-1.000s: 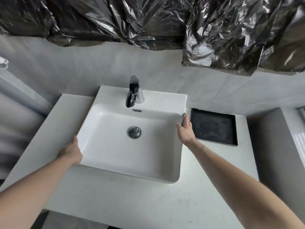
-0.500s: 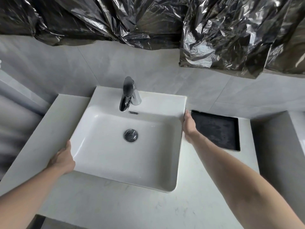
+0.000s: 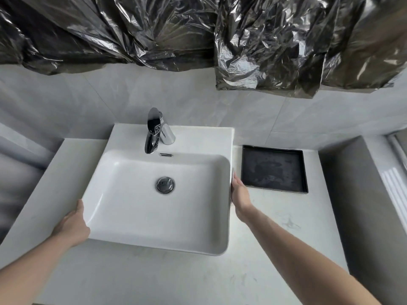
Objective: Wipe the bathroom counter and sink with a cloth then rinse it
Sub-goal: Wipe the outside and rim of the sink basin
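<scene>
- The white rectangular sink (image 3: 158,201) sits on the pale counter (image 3: 154,278), its back edge against the grey tiled wall, and lies between the person's two hands.
- The right hand (image 3: 240,192) presses flat against the outside of the sink's right wall, fingers straight and together, pointing away from the person. A thin strip of grey shows between the palm and the basin wall; whether this is the cloth cannot be told.
- The left hand (image 3: 72,225) rests on the sink's near left corner, fingers relaxed along the rim; the fingertips are hidden behind the rim, and nothing shows in this hand.
- Between the hands, in the basin floor, lies the round chrome drain (image 3: 165,184).
- Beyond the hands, at the middle of the sink's back ledge, stands the chrome faucet (image 3: 154,130), its spout leaning over the basin, with a small overflow slot (image 3: 165,154) just below it.
- Just to the right of the right hand, on the counter, a shallow black tray (image 3: 273,168) lies flat, apart from the sink.
- Above everything, crumpled black plastic sheeting (image 3: 198,34) hangs over the wall.
</scene>
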{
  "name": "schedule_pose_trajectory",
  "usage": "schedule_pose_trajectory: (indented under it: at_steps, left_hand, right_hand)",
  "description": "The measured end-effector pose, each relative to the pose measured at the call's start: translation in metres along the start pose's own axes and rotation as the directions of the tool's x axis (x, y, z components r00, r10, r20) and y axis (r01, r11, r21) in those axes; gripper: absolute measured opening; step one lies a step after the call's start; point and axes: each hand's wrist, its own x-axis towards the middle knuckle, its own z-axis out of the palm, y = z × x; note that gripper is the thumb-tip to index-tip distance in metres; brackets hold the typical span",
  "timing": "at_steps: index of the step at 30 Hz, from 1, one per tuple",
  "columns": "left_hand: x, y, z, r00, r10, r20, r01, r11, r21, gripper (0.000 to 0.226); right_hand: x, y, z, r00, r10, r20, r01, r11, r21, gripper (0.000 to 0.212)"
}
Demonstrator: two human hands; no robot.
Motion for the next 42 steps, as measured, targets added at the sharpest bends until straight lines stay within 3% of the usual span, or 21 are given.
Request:
schedule_pose_trajectory:
  at_steps: [7, 17, 22, 27, 30, 33, 36, 42]
  left_hand:
    - [0.0, -0.009, 0.004, 0.999, 0.041, 0.02, -0.041, 0.999, 0.014, 0.092]
    - [0.0, -0.011, 0.006, 0.997, 0.068, 0.033, -0.069, 0.997, 0.029, 0.093]
    - [0.002, -0.013, 0.007, 0.996, 0.08, 0.025, -0.081, 0.996, 0.038, 0.093]
    - [0.003, -0.015, 0.006, 0.996, 0.081, 0.028, -0.081, 0.997, 0.015, 0.098]
    - [0.002, -0.016, 0.003, 0.996, 0.088, 0.029, -0.088, 0.996, -0.005, 0.1]
    - [0.001, -0.018, 0.0, 0.996, 0.089, 0.03, -0.088, 0.996, -0.028, 0.103]
    - [-0.001, -0.019, -0.002, 0.997, 0.076, 0.028, -0.075, 0.996, -0.051, 0.102]
    - [-0.005, -0.018, -0.004, 0.996, 0.08, 0.033, -0.077, 0.994, -0.075, 0.099]
  right_hand:
    - [0.035, -0.038, 0.004, 1.0, 0.006, -0.022, -0.006, 1.0, -0.019, 0.049]
    - [-0.125, 0.064, -0.001, 0.999, 0.025, 0.035, -0.025, 1.0, -0.018, 0.041]
    - [-0.142, 0.083, -0.004, 0.999, 0.041, -0.015, -0.042, 0.993, -0.108, 0.042]
    - [-0.098, 0.049, 0.001, 0.998, 0.055, -0.018, -0.057, 0.987, -0.151, 0.043]
    - [-0.067, 0.021, 0.001, 0.999, 0.044, -0.005, -0.044, 0.968, -0.246, 0.025]
    - [-0.043, -0.007, 0.005, 0.986, 0.167, -0.002, -0.166, 0.975, -0.146, 0.019]
    - [-0.014, -0.028, 0.008, 0.986, 0.166, -0.02, -0.167, 0.985, -0.054, 0.023]
    - [0.034, -0.095, 0.019, 0.991, -0.005, -0.131, 0.005, 1.0, 0.006, 0.036]
